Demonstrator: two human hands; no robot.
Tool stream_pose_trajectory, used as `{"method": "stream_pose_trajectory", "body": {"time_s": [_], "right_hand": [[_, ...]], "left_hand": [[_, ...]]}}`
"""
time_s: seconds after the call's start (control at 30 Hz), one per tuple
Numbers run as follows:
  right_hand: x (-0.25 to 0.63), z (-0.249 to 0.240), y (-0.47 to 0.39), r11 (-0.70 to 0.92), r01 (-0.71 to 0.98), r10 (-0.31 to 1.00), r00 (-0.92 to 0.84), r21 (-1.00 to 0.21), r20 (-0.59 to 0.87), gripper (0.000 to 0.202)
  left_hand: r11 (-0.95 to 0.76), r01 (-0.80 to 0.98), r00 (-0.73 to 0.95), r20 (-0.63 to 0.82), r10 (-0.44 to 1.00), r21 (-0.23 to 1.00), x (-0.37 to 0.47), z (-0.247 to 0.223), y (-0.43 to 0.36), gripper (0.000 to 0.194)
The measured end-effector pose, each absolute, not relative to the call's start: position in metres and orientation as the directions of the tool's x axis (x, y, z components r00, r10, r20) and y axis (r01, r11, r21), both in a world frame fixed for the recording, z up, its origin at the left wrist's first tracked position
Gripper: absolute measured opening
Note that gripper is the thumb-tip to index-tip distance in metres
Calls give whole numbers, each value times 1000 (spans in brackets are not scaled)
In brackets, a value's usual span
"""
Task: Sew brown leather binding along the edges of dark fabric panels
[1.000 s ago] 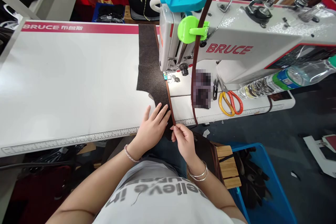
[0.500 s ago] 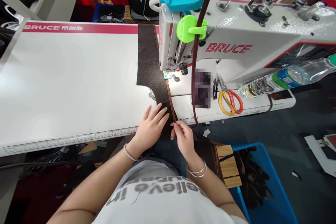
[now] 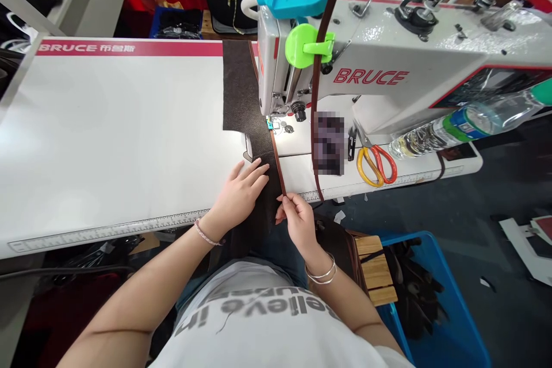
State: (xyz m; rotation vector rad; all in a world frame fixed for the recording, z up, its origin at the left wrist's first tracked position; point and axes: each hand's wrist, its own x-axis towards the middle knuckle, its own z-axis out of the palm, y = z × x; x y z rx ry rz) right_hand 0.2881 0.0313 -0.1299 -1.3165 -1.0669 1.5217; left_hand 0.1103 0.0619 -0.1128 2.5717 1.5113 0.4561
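While the left hand [image 3: 236,195] rests slightly spread fingers on the dark cloth [image 3: 241,83], gripping nothing, the right hand [image 3: 297,219] pinches the brown strip [image 3: 278,168] between closed fingers at the front edge of the bench [image 3: 129,138]. The cloth runs under the sewing machine [image 3: 371,40] to the back edge.

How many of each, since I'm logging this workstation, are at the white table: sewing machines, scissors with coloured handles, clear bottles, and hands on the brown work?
Sewing machine: 1
Scissors: 1 pair
Bottle: 1
Hands: 2 (left hand, right hand)
Total: 5
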Motion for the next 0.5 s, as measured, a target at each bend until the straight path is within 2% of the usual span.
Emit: {"method": "stream_pose_trajectory", "body": {"time_s": [0.3, 0.5], "right_hand": [[287, -128, 33, -276, -68, 956, -120, -959, -266, 36], [288, -125, 34, -253, -60, 961, -128, -966, -244, 39]], "left_hand": [[-550, 797, 510, 209, 834, 250, 104, -113, 78, 43], [-575, 741, 535, 212, 818, 346, 101, -116, 91, 43]]}}
